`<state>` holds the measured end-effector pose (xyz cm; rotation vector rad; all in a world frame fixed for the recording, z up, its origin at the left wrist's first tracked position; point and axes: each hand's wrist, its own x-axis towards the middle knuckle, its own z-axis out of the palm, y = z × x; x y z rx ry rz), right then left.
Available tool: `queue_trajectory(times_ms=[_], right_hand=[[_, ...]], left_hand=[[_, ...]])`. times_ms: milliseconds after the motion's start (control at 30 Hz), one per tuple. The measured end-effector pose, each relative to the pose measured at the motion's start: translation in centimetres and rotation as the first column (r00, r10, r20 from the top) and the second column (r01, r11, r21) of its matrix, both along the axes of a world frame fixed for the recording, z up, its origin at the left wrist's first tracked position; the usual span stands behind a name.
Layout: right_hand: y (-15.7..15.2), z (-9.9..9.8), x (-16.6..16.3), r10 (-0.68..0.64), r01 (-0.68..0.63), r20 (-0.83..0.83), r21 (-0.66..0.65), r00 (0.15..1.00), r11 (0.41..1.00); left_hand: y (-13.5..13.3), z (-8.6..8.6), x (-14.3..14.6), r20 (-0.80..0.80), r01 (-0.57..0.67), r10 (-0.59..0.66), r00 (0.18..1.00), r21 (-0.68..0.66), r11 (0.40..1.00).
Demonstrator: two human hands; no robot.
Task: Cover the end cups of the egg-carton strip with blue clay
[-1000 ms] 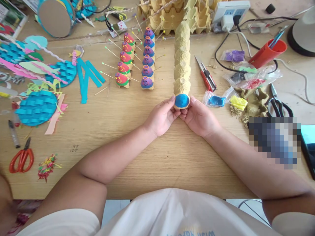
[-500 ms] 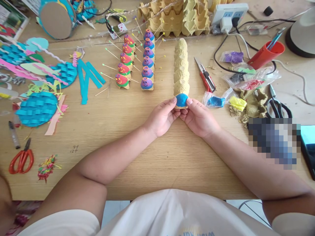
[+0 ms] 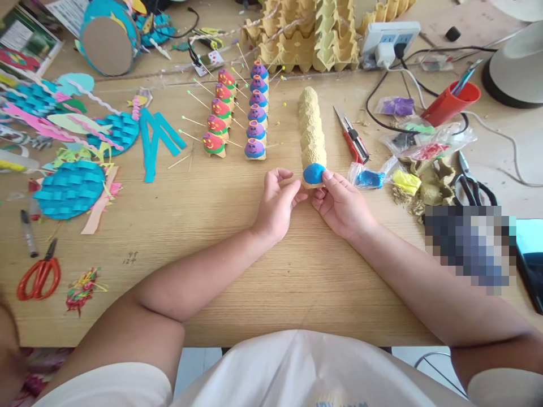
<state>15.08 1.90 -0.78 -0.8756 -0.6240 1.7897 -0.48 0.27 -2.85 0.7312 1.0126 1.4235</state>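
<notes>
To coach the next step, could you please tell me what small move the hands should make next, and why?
Probably bring the left hand onto the blue clay and press its left edge down. Only the right hand pinches the clay, at its right side; the left hand hovers beside it, and the clay caps the near end of the egg-carton stack.

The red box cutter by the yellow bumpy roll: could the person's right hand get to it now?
Probably yes. The box cutter lies just beyond the right hand with only bare table between; but that hand holds the blue-capped roll, so it would have to let go first.
</notes>
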Motion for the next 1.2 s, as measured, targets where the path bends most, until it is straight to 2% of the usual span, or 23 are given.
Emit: queue_trajectory(times_ms=[33,100,167,333,467,533,567,633,667,700,767,833,900,1000,1100,1200], right_hand=[[0.0,0.0,0.0,0.0,0.0,0.008,-0.001,1.0,1.0],[0.0,-0.1,0.0,0.002,-0.002,0.029,0.008,1.0,1.0],[0.0,0.0,-0.1,0.009,-0.01,0.052,0.02,0.999,1.0],[0.0,0.9,0.1,0.052,-0.057,0.216,0.017,0.975,0.998],[0.5,1.9,0.8,-0.001,-0.013,0.46,0.029,0.888,0.999],[0.8,2.6,1.5,-0.119,-0.001,0.621,0.189,0.775,0.982],[0.8,3.1,1.9,-0.226,-0.021,0.704,0.324,0.673,0.946],[0.9,4.1,3.0,-0.455,-0.189,0.816,0.54,0.357,0.82],[0.9,4.6,3.6,-0.522,-0.298,0.834,0.552,0.181,0.779],[0.8,5.1,4.2,-0.543,-0.389,0.84,0.504,0.01,0.771],[0.9,5.8,5.6,-0.486,-0.478,0.829,0.321,-0.276,0.818],[1.1,5.9,6.8,-0.402,-0.496,0.798,0.152,-0.45,0.855],[1.5,5.8,7.7,-0.337,-0.493,0.775,0.038,-0.534,0.869],[2.2,5.7,8.2,-0.239,-0.476,0.77,-0.094,-0.591,0.875],[2.8,5.9,7.9,-0.164,-0.448,0.78,-0.163,-0.604,0.879],[3.0,6.0,7.6,-0.154,-0.458,0.792,-0.173,-0.591,0.872]], left_hand=[[0.0,-0.4,0.0,-0.066,-0.007,0.012,0.998,0.074,0.997],[0.1,-1.2,-0.1,-0.237,0.088,-0.035,0.971,0.218,0.972],[0.3,-1.8,-0.2,-0.371,0.156,-0.034,0.928,0.305,0.94],[1.1,-2.5,-0.9,-0.569,0.188,0.076,0.819,0.391,0.901],[1.1,-2.0,-1.4,-0.653,0.213,0.146,0.743,0.438,0.874],[0.8,-1.5,-1.4,-0.698,0.232,0.18,0.693,0.453,0.861],[0.6,-1.2,-1.3,-0.726,0.253,0.189,0.662,0.453,0.855],[0.3,-0.9,-1.2,-0.777,0.307,0.194,0.599,0.447,0.841],[0.1,-0.8,-1.1,-0.8,0.329,0.192,0.568,0.435,0.838],[0.0,-0.7,-1.0,-0.815,0.336,0.196,0.545,0.427,0.84],[-0.2,-0.6,-0.9,-0.843,0.358,0.19,0.503,0.404,0.842],[-0.2,-0.6,-0.8,-0.867,0.387,0.163,0.47,0.368,0.845],[-0.3,-0.7,-0.8,-0.88,0.403,0.139,0.455,0.342,0.849],[-0.3,-0.8,-0.7,-0.879,0.404,0.131,0.459,0.338,0.85],[-0.2,-1.0,-0.6,-0.879,0.395,0.148,0.452,0.347,0.851],[-0.1,-1.2,-0.4,-0.877,0.393,0.168,0.451,0.363,0.845]])
